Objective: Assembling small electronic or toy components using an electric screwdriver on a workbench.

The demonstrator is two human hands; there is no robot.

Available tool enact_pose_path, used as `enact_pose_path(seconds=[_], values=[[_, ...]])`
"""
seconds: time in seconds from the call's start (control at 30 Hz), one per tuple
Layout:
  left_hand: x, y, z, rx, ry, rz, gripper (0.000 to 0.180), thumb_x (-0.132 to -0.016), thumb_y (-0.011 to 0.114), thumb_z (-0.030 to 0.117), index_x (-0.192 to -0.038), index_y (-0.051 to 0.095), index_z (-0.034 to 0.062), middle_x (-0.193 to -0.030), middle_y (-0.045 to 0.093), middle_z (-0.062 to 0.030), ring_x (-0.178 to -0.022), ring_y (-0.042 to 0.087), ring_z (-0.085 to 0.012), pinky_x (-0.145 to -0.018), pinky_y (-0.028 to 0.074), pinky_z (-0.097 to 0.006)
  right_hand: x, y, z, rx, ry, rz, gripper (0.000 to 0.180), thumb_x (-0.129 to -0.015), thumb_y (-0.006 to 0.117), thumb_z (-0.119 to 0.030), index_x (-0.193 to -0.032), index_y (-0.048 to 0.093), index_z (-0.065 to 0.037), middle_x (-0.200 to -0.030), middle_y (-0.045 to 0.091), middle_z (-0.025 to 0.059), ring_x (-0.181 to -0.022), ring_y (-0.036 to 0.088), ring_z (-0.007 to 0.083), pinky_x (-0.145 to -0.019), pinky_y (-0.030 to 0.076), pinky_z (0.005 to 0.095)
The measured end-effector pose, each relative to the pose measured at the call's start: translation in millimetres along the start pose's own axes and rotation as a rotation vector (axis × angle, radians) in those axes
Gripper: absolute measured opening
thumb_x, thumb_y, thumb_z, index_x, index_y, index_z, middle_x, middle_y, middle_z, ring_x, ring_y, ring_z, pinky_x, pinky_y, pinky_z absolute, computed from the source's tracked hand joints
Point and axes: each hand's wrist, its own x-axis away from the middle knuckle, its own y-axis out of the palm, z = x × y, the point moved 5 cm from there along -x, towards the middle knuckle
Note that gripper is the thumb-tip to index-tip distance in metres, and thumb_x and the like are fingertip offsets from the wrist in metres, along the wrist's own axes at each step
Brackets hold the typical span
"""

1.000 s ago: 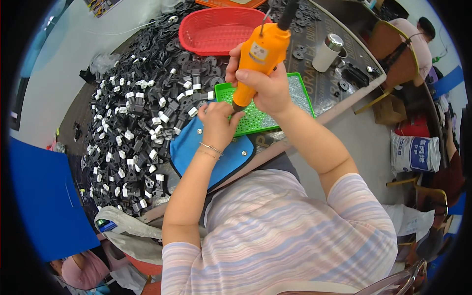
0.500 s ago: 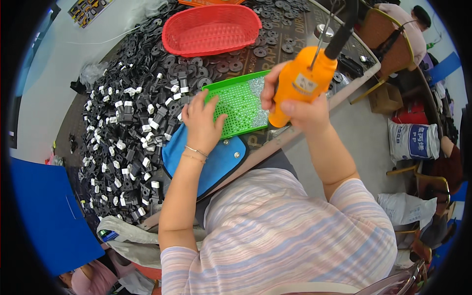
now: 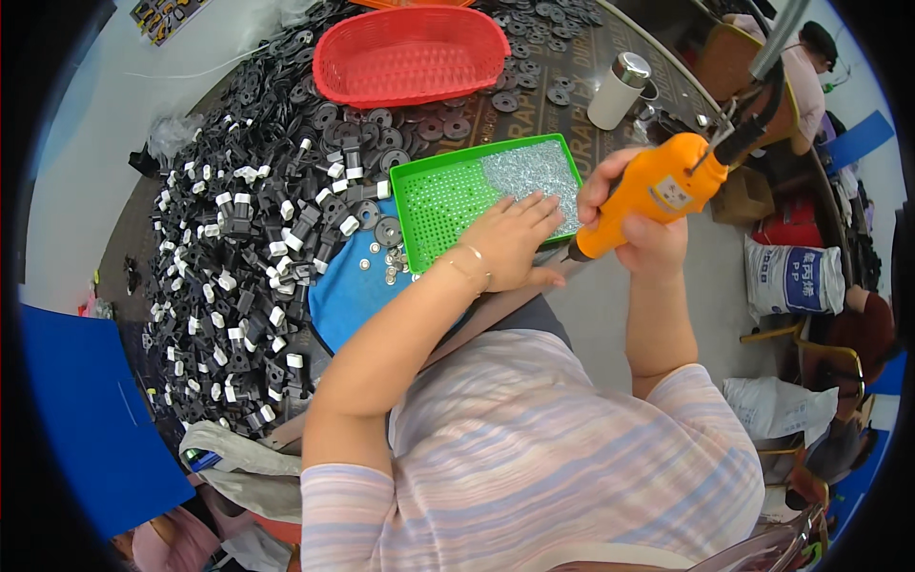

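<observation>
My right hand [image 3: 640, 221] is wrapped round an orange electric screwdriver [image 3: 658, 194], its bit end tilted down toward the lower left. Close by its tip, my left hand [image 3: 513, 238] is stretched out flat, palm down, over the near right part of a green perforated tray [image 3: 426, 170]. Its fingertips reach the heap of small silvery screws [image 3: 534, 170] in the tray's right half. What lies under the palm is hidden. Left of the tray, small round metal pieces [image 3: 391, 262] lie on a blue mat [image 3: 341, 303], with a black disc [image 3: 388, 231] at its far edge.
A big pile of black parts with white ends [image 3: 243, 257] covers the table's left side. Behind the tray stand a red basket [image 3: 410, 59] and loose black discs [image 3: 529, 71]. A white lidded flask [image 3: 618, 93] is at the far right. A cable [image 3: 767, 110] runs up from the screwdriver.
My left hand has moved right, from the tray's left edge to its near right side. The screwdriver has shifted right and lower. The tray has turned slightly, and small metal pieces now show on the mat.
</observation>
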Motion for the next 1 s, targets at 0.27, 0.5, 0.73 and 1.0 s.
enact_pose_path(seconds=[0.27,0.5,0.73,1.0], values=[[76,-36,-34,-0.266,-0.282,-0.252,0.092,-0.07,0.058,0.065,-0.13,0.041,-0.0019,-0.138,0.037,-0.0174,-0.131,0.031,-0.0289,-0.109,0.02,-0.047,9,-21,-2,0.028,0.016,0.07,0.048,-0.069,0.073,-0.018,-0.106,0.05,0.0,-0.087,0.057,0.0108,-0.075,0.059,0.0214,-0.064,0.047,0.0302],[84,-33,-11,-0.205,-0.288,-0.282,0.094,-0.071,0.055,0.067,-0.131,0.039,-0.0035,-0.139,0.035,-0.02,-0.131,0.031,-0.0321,-0.109,0.018,-0.049,6,-14,4,-0.017,0.025,0.051,0.049,-0.066,0.074,-0.015,-0.106,0.05,0.002,-0.085,0.058,0.0111,-0.076,0.059,0.0215,-0.063,0.048,0.0301],[76,-34,-36,-0.178,-0.313,-0.198,0.083,-0.075,0.053,0.064,-0.132,0.042,0.0051,-0.139,0.036,-0.0185,-0.13,0.033,-0.0337,-0.107,0.023,-0.046,5,-13,2,-0.001,0.019,0.05,0.049,-0.066,0.074,-0.016,-0.105,0.05,0.001,-0.085,0.058,0.0111,-0.075,0.059,0.0215,-0.063,0.048,0.0301],[92,-36,-13,-0.126,-0.256,-0.264,0.086,-0.074,0.048,0.069,-0.129,0.045,0.0035,-0.136,0.041,-0.0156,-0.129,0.035,-0.0266,-0.107,0.01,-0.057,7,-12,4,-0.009,0.026,0.061,0.05,-0.067,0.074,-0.016,-0.107,0.049,0.001,-0.086,0.058,0.011,-0.076,0.059,0.0211,-0.063,0.047,0.0298]])
